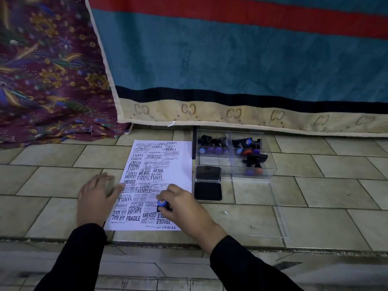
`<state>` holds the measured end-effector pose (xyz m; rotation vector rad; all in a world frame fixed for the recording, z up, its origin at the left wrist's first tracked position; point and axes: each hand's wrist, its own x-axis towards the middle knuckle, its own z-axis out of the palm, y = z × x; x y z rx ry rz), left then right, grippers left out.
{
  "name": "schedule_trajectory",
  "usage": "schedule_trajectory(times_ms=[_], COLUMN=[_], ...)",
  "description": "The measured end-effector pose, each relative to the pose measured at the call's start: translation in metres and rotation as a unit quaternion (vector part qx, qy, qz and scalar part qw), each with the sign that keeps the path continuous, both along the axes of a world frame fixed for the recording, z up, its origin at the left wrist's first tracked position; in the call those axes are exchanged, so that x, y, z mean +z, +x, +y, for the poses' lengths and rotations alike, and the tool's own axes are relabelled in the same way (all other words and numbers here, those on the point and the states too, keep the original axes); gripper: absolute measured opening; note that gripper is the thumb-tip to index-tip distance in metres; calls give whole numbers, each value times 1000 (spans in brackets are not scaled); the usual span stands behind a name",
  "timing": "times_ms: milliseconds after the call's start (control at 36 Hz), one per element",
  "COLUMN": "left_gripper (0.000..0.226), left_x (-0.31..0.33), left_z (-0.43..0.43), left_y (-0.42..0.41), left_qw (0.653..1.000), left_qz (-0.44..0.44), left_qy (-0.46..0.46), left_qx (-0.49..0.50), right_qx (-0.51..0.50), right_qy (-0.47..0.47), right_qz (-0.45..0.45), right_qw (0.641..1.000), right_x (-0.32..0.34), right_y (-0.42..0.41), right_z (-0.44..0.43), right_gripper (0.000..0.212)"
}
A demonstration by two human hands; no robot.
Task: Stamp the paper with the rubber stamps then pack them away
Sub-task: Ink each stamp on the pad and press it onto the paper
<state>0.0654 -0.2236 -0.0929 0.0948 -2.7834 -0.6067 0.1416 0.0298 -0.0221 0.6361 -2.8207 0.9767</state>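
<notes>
My right hand point(180, 203) grasping blue-capped stamp point(162, 203), pressing near end of paper point(180, 164). My left hand point(95, 197) flat, released, pinning left edge. Risk: sheet slides, print smears over crowded marks.

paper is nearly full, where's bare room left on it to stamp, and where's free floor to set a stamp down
The paper has blank strips along its right edge beside the ink pad and a bare bottom left corner. Its middle and lower half are crowded with prints. The tiles left of the left hand are bare, as are those below the ink pad, left of the clear lid.
</notes>
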Motion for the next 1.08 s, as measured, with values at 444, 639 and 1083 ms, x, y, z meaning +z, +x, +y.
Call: schedule_trajectory(times_ms=[444,639,1083], left_gripper=[45,38,42], left_x=[-2,0,2], left_z=[-2,0,0], left_y=[-2,-1,0], left_qw=[1000,1000,1000], left_qz=[-5,-1,-10], left_qy=[-8,-9,-9], left_qx=[-6,4,-1], right_qx=[-186,-194,-151], right_qy=[-132,-94,-53], right_qz=[101,66,80], right_qw=[968,974,984], right_x=[25,12,3], right_y=[-5,-1,2], right_z=[74,89,81], right_gripper=[16,20,8])
